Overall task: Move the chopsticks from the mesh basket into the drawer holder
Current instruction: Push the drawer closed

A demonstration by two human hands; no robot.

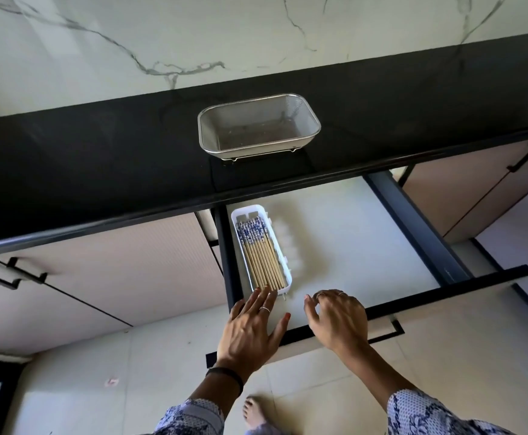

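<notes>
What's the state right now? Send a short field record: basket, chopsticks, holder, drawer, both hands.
mesh basket: on the black countertop, no chopsticks inside
chopsticks: bundled in the holder, patterned ends away from the person
white holder: at the left side of the drawer
drawer: pulled open
left hand: fingers straight, fingertips at the holder's near end
right hand: loosely curled above the drawer front, holding nothing
</notes>
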